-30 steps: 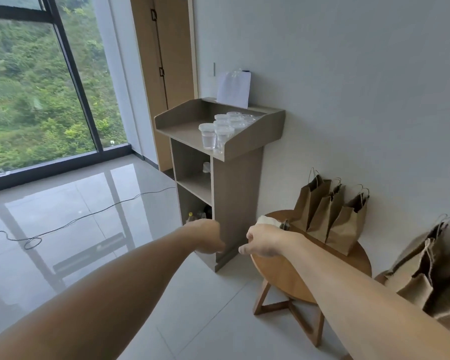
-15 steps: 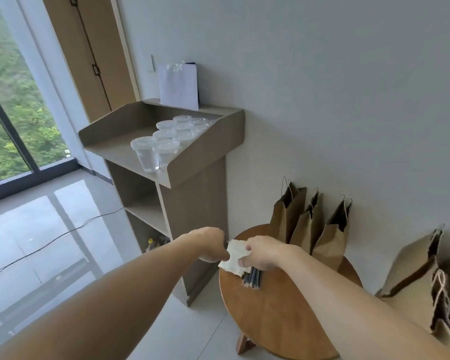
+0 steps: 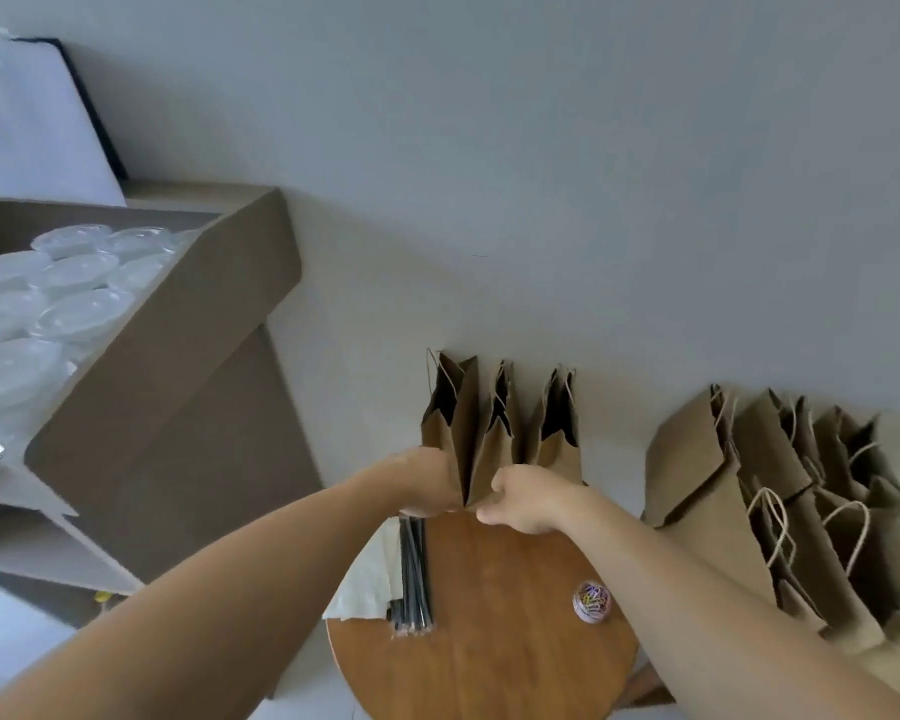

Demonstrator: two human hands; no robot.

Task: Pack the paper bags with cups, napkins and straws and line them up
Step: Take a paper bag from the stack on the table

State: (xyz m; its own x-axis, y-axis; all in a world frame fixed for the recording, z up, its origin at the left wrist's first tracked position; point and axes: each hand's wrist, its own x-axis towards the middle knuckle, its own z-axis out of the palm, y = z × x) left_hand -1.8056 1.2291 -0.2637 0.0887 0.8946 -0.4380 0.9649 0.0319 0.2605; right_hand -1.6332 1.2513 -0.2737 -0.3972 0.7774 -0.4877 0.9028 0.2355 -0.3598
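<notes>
got my left hand [image 3: 430, 480] and right hand [image 3: 523, 498] both curled tight on the bottom of the leftmost paper bag [image 3: 463, 439], which stands at the back of the round counter [image 3: 489, 641] by the wall

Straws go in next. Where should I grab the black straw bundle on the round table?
Pinch the black straw bundle around its middle, coming from above: it lies flat on the round table, and the napkins lie close against its left side.
</notes>
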